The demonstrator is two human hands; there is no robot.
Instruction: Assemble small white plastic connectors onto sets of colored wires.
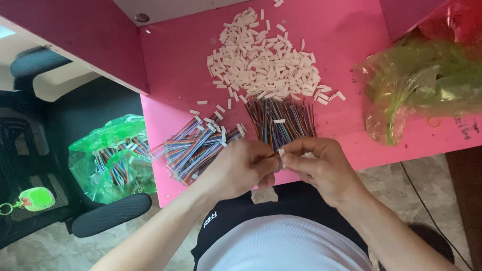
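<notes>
My left hand (pixel 242 168) and my right hand (pixel 316 164) meet at the near edge of a pink table (pixel 351 28). Between their fingertips sits a small white plastic connector (pixel 280 155) with thin coloured wires; both hands pinch it. Just beyond the hands lies a bundle of loose coloured wires (pixel 280 119). Left of it lies a heap of wired connectors (pixel 194 146). Further back spreads a pile of white connector housings (pixel 264 61).
A green plastic bag (pixel 114 160) holding more wired pieces rests on a black office chair (pixel 109 214) at the left. A translucent green-yellow bag (pixel 433 82) lies on the table's right side. A pink partition (pixel 73 34) rises at the left rear.
</notes>
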